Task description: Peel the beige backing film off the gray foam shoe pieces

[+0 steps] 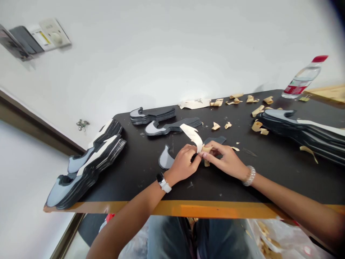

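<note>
Over the middle of the black worktop [136,163], your left hand [183,164] and right hand [225,160] meet on a dark foam insole piece [214,141]. Your fingers [201,155] look closed, pinching a cream paper strip [192,135] where it lifts from the foam. The strip seems thin, light and curly, so take it close to its root. The foam looks soft and bendable. Curled tan paper scraps [257,126] lie far right; stacked foam pieces [88,176] sit left.
</note>
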Tool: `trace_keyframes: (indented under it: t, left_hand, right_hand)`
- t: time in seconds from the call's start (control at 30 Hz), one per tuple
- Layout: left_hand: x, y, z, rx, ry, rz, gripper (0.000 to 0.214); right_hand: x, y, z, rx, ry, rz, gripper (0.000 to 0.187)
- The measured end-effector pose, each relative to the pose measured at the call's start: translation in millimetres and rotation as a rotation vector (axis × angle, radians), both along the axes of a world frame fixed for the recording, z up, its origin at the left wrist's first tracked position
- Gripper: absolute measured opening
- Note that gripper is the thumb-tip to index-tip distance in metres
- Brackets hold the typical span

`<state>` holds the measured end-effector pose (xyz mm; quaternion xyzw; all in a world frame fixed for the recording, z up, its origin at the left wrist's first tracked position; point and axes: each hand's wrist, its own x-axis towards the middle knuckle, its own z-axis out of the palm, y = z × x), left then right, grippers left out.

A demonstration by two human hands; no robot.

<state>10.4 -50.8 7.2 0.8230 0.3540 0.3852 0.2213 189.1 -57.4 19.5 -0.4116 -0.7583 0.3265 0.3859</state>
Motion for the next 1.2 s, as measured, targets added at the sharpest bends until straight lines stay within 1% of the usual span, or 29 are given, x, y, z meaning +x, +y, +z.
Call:
trace_keyframes:
  t: [0.07, 0.17, 0.27, 0.33, 0.43, 0.5, 0.57, 0.6, 0.63, 0.67, 0.73, 0.8, 0.83, 0.87, 0.9, 0.97, 1.0, 1.03, 1.1, 1.13, 1.2]
  left_hand:
    - [1, 1, 0.6, -0.097, -0.048, 0.013, 0.023]
    - [-1, 9, -0.6, -0.345, -0.218, 0.047, 0.023]
    - [-8, 21, -3.2, -0.549, -0.491, 0.124, 0.022]
    - [-12, 27, -4.3, -0.623, -0.677, 0.212, 0.021]
    - [-17, 32, -4.3, -0.649, -0.846, 0.280, 0.021]
    - [-21, 35, -2.9, -0.619, -0.917, 0.311, 0.022]
    - [-30, 40, -0.1, -0.578, -0.976, 0.385, 0.024]
    - [-35, 43, 1.8, -0.554, -0.990, 0.435, 0.025]
    - [-40, 46, 3.9, -0.526, -0.982, 0.477, 0.027]
    - [-45, 48, 6.2, -0.491, -0.954, 0.509, 0.028]
    - [-49, 47, 11.2, -0.380, -0.830, 0.533, 0.029]
    - [-42, 37, 16.5, -0.200, -0.624, 0.508, 0.025]
    - [-34, 30, 19.2, -0.085, -0.491, 0.488, 0.024]
    - [-25, 22, 21.9, 0.038, -0.363, 0.449, 0.024]
    - [-15, 13, 24.6, 0.153, -0.250, 0.399, 0.027]
    - [5, -4, 29.5, 0.348, 0.023, 0.294, 0.040]
    - [13, -10, 31.5, 0.435, 0.166, 0.262, 0.043]
    - [20, -15, 33.1, 0.510, 0.291, 0.244, 0.044]
    - [27, -23, 35.1, 0.591, 0.474, 0.245, 0.045]
    - [28, -27, 35.4, 0.599, 0.520, 0.265, 0.046]
    - [23, -39, 34.8, 0.564, 0.538, 0.330, 0.051]
  right_hand:
    - [1, 1, -0.3, -0.007, 0.006, -0.034, 0.019]
    - [4, 4, 1.0, -0.020, -0.010, -0.045, 0.025]
    - [6, 4, 3.6, -0.010, -0.022, -0.048, 0.028]
    - [7, 4, 4.7, -0.002, -0.012, -0.057, 0.030]
    - [6, 3, 4.7, 0.012, 0.010, -0.093, 0.034]
    - [7, 2, 4.6, 0.020, 0.026, -0.093, 0.035]
    - [11, 2, 5.4, 0.024, 0.054, -0.067, 0.035]
    - [14, 4, 6.3, 0.033, 0.074, -0.075, 0.035]
    - [19, 6, 7.5, 0.058, 0.095, -0.115, 0.035]
    - [23, 10, 8.8, 0.103, 0.113, -0.183, 0.036]
    - [33, 18, 11.8, 0.269, 0.130, -0.387, 0.037]
    - [39, 24, 14.6, 0.489, 0.111, -0.575, 0.032]
    - [41, 26, 15.7, 0.587, 0.093, -0.623, 0.027]
    - [41, 26, 16.5, 0.661, 0.066, -0.629, 0.026]
    - [39, 25, 16.6, 0.705, 0.034, -0.591, 0.034]
    - [32, 21, 14.4, 0.711, -0.041, -0.410, 0.055]
    - [28, 18, 12.1, 0.691, -0.078, -0.315, 0.056]
    - [25, 15, 9.3, 0.658, -0.103, -0.252, 0.048]
    - [20, 11, 3.7, 0.599, -0.103, -0.226, 0.027]
    - [19, 10, 1.6, 0.558, -0.092, -0.240, 0.023]
    - [21, 11, 0.1, 0.457, -0.036, -0.290, 0.028]
